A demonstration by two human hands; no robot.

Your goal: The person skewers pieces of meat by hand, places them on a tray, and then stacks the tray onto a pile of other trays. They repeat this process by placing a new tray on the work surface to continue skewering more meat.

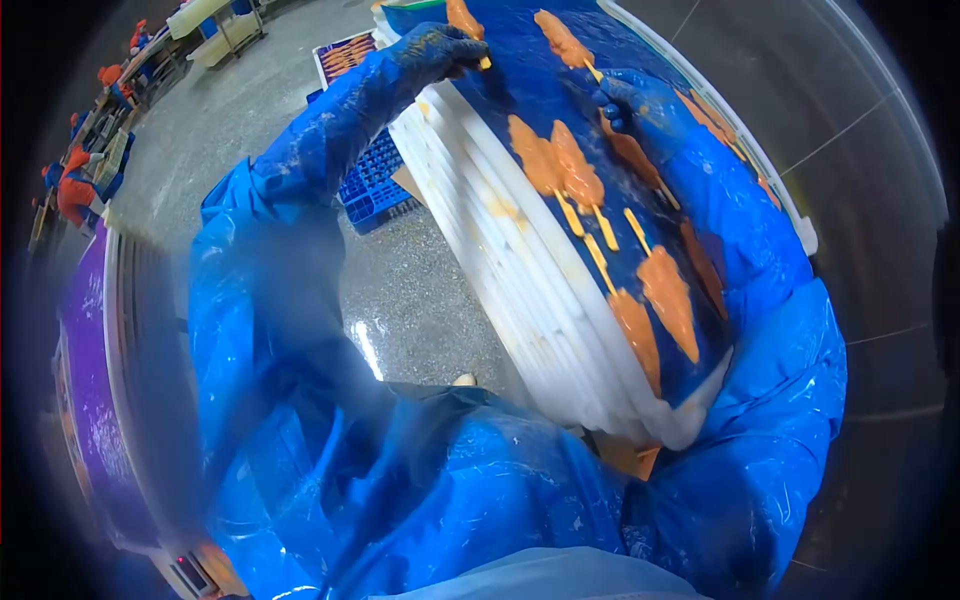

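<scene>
My left hand (438,50), in a dark blue glove, is closed on the stick of an orange meat skewer (464,18) at the top. To its right, my gloved right hand (622,98) has its fingers closed at the stick end of another meat skewer (562,40), which lies on the blue sheet (500,88). Nearer me on that sheet, a pair of skewers (576,165) lies side by side with sticks pointing towards me. Below them, two more skewers (668,295) have sticks pointing away. Several others are partly hidden beside and behind my right forearm.
White stacked tray edges (510,250) run beneath the sheet's left side. Beyond them are a blue plastic crate (375,182) and a tray of skewers (348,58). A purple-sided machine (92,370) stands at left. People in orange (76,185) work at far tables.
</scene>
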